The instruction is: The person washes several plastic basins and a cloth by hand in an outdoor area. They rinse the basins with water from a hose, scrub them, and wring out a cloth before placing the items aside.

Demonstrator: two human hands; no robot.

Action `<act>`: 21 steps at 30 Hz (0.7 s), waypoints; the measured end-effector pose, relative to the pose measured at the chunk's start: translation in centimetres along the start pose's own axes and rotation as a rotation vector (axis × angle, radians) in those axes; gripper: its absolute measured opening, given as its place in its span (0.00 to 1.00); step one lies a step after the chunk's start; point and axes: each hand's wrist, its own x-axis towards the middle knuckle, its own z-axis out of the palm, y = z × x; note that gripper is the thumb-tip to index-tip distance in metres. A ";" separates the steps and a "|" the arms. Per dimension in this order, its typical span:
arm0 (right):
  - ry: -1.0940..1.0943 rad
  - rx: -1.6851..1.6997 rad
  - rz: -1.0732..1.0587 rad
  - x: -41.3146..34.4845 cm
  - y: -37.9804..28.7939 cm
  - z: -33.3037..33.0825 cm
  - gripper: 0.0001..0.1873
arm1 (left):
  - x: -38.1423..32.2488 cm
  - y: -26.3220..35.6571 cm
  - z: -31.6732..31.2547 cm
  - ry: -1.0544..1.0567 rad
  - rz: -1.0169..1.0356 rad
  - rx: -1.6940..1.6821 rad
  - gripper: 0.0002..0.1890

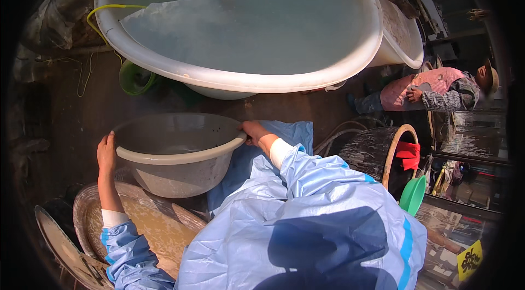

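Note:
A grey plastic basin [180,175] hangs level between my two hands, its inside dark and shaded, with small dark specks on the far wall. My left hand [106,150] grips the rim at the basin's left end. At the right end of the rim, my right hand [256,132] has its fingers closed on the edge. Beyond the basin stands a large white tub [246,83] of cloudy, pale bluish water. A brown-rimmed oval vessel [135,208] with murky yellowish-brown contents sits below my left forearm. Blue protective clothing covers my body and arms.
A yellow hose [96,11] hangs over the tub's left rim, above a green bucket [135,78]. To the right are a black barrel [365,154] with a red cloth [408,155], a green bowl [413,195], another white tub [414,54] and a person in a pink apron [422,89].

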 end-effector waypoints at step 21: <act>1.034 0.286 -0.578 -17.3 0.3 -39.6 0.31 | -18.0 23.0 37.7 -0.848 0.145 -0.242 0.14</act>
